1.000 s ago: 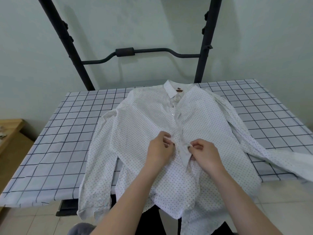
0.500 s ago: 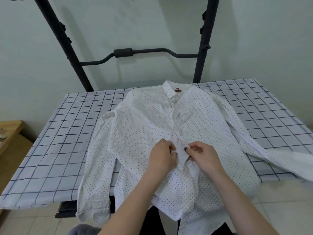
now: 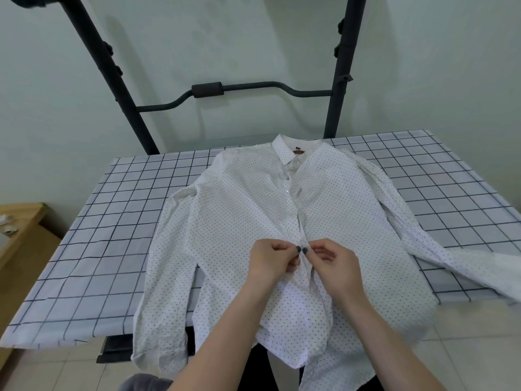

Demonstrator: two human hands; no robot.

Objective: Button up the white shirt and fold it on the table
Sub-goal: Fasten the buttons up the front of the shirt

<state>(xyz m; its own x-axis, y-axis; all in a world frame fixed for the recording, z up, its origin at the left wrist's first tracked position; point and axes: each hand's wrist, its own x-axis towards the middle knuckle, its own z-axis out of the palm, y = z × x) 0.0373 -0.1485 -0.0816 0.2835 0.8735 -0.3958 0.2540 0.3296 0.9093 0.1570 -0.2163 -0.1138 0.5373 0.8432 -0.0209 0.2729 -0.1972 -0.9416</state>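
White dotted shirt (image 3: 242, 221): lies face-up on the checked table (image 3: 112, 221), collar at 12 o'clock, hem hanging over the near edge at 6. Our left hand (image 3: 270, 262) and right hand (image 3: 335, 263): together, both pinching its front placket

Open checked tablecloth (image 3: 107, 249) left of left hand (image 3: 270, 261) and right of right hand (image 3: 335, 266); black metal rack (image 3: 338, 80) blocking beyond.
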